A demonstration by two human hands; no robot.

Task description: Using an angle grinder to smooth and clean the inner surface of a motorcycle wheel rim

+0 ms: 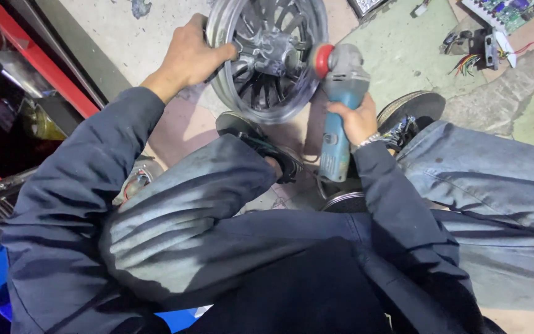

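Note:
A silver spoked metal wheel [267, 55] stands upright on the floor in front of my knees. My left hand [190, 55] grips its rim on the left side. My right hand [355, 119] holds a teal angle grinder [336, 117] by its body. The grinder's grey head and red disc [324, 60] press against the wheel's right rim. My shoes [261, 142] sit just below the wheel.
A red metal frame [38, 62] runs along the left with dark clutter behind it. A circuit board [507, 11] and a part with coloured wires [474, 52] lie on the concrete floor at the upper right. Another round metal part [344, 201] shows between my legs.

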